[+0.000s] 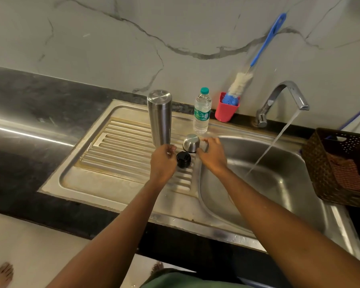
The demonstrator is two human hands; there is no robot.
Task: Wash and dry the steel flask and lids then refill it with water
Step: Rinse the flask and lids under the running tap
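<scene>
The steel flask (160, 117) stands upside down on the ribbed drainboard (116, 146). My left hand (163, 161) grips its lower end, fingers curled round it. A domed steel cap (191, 143) sits mouth down just right of the flask. The black inner lid (183, 159) lies in front of the cap, between my two hands. My right hand (212, 154) hovers at the cap's right side with blurred, loosely spread fingers, the thumb close to the cap and nothing held.
The tap (283, 98) runs a stream of water into the steel sink basin (279, 183). A plastic water bottle (202, 111) and a pink cup (226, 110) with a blue bottle brush stand behind. A brown basket (339, 163) sits at the right.
</scene>
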